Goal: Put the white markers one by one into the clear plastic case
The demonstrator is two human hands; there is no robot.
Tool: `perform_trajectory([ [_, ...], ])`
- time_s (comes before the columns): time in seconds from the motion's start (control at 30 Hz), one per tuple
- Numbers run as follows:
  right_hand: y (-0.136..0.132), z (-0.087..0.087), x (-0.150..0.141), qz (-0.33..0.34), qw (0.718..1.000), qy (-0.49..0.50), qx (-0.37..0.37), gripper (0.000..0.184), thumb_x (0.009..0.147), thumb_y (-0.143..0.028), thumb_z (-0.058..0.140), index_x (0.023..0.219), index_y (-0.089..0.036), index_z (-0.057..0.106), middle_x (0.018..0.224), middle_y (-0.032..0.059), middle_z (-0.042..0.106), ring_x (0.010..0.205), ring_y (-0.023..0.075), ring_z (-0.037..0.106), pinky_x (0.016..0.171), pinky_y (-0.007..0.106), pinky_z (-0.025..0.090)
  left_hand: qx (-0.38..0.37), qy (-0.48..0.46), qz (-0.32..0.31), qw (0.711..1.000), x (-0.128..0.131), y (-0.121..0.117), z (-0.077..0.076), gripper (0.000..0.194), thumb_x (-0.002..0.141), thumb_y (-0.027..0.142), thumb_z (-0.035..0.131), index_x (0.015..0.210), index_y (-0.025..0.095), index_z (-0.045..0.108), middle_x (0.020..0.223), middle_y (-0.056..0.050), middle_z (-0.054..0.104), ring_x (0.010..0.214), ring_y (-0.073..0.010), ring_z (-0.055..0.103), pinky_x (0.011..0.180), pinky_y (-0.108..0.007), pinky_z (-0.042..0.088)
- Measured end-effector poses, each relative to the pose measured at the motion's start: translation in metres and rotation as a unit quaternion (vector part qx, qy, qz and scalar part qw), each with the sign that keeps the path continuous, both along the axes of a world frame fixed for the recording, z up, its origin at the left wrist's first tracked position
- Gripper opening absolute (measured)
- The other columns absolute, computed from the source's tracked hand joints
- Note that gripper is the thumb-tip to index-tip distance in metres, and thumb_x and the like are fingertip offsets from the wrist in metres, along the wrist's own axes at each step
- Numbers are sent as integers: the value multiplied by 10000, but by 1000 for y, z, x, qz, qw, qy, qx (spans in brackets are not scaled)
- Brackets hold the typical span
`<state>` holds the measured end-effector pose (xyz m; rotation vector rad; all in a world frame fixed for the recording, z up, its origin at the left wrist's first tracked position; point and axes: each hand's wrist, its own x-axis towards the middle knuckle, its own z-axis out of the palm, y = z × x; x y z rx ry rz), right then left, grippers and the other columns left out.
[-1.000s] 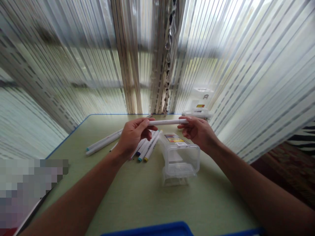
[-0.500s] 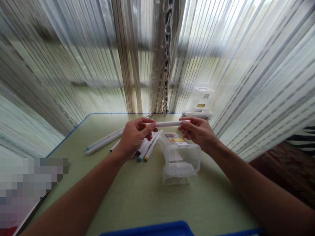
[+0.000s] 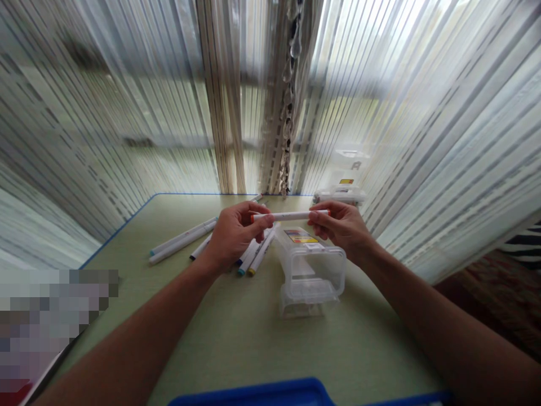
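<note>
Held up off the counter [image 3: 228, 338], in view just above the far part of the clear plastic box [image 3: 315, 265]: a white marker [image 3: 291, 216] with orange at both ends. Left grip [image 3: 234, 231] pinched on one end between thumb and fingers; right grip [image 3: 343, 225] pinched the same way on the other, the middle of the barrel bare between.

For good handling, best to pinch lightly near the ends, to share the load evenly and to do any turning slowly with the fingertips, leaving the small marking at mid-barrel uncovered. Wise to hold both ends at one height, well clear of the box and of the loose markers [image 3: 261, 254] near the left grip.

Long axis nearly level, crosswise from left to right, right end a touch higher in view. One orange end toward the left, the other toward the right; impossible to tell the tip end. Loose markers on a different slant, coloured ends toward the near side. Box mouth also facing near.
</note>
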<state>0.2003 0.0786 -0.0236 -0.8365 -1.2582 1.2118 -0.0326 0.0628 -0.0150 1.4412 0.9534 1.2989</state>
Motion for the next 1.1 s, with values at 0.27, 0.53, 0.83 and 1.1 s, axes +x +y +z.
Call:
perform_trajectory([
  [0.27, 1, 0, 1, 17, 999, 23, -17, 232, 649, -294, 907, 789, -172, 769, 633, 33, 734, 440, 84, 586, 389, 180, 416, 4, 0, -4, 1000, 0, 0, 1, 338, 749, 349, 820, 949, 89, 739, 680, -28, 697, 476, -83, 562, 468, -214, 447],
  [0.53, 2, 0, 3, 28, 999, 33, -29, 212, 670, -288, 895, 810, -174, 784, 662, 46, 752, 447, 80, 590, 406, 175, 429, 0, -12, -7, 1000, 0, 2, 1, 272, 798, 296, 770, 969, 89, 732, 725, -41, 706, 488, -84, 569, 477, -222, 467],
  [0.83, -1, 5, 2, 20, 996, 60, -57, 252, 657, -332, 900, 809, -168, 784, 664, 44, 754, 440, 75, 593, 388, 159, 420, -22, -48, -24, 998, -1, 2, 0, 282, 829, 294, 738, 1013, 81, 730, 775, -69, 726, 501, -87, 581, 504, -221, 484],
  [1.1, -2, 8, 2, 27, 995, 69, -69, 317, 671, -394, 882, 864, -161, 787, 701, 60, 769, 450, 85, 596, 390, 171, 434, -56, -118, -37, 991, -1, 2, 1, 255, 853, 253, 698, 1014, 58, 729, 775, -97, 741, 509, -104, 597, 511, -225, 499],
])
